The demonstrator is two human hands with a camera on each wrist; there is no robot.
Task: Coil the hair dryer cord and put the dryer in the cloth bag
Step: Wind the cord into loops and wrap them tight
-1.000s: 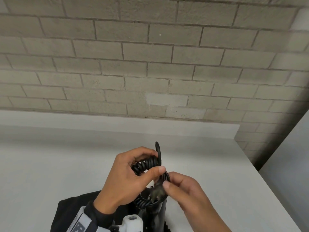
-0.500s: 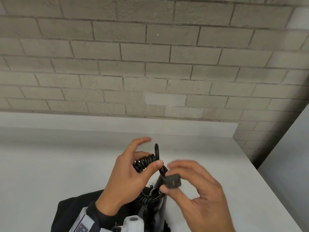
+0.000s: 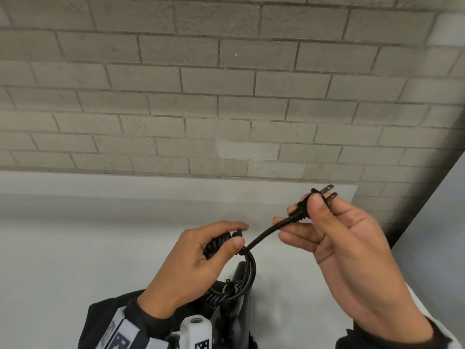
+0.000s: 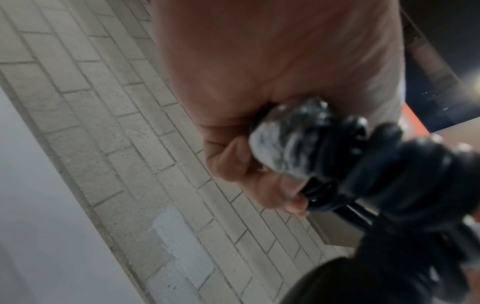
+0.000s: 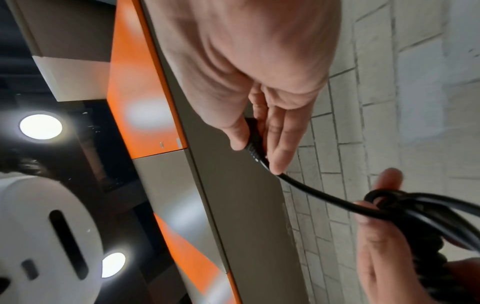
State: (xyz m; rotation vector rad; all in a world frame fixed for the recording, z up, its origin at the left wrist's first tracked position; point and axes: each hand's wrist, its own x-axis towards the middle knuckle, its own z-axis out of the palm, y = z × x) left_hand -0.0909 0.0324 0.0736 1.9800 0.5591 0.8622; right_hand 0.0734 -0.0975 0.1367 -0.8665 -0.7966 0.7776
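Observation:
My left hand [image 3: 235, 235] grips a bundle of coiled black cord [image 3: 216, 244] above the table, thumb and fingers wrapped round it; the left wrist view shows the cord coils [image 4: 389, 174] close up and blurred. A short straight length of cord [image 3: 264, 236] runs up and right to the plug [image 3: 302, 210]. My right hand [image 3: 310, 209] pinches that plug between thumb and fingers, its two prongs [image 3: 330, 193] pointing away. The black hair dryer [image 3: 241, 301] hangs or stands below the coil, partly hidden. Dark cloth [image 3: 100, 321], possibly the bag, lies under my left forearm.
The white table [image 3: 75, 248] stretches left and ahead to a grey brick wall [image 3: 226, 96]. Its right edge [image 3: 392, 270] borders a dark gap, with another pale surface [image 3: 442, 222] beyond. A white wrist camera mount [image 3: 196, 331] sits at the bottom.
My right hand has drawn the plug up and to the right, pulling a short length of cord straight out of the coil. My left forefinger has closed back down on the bundle.

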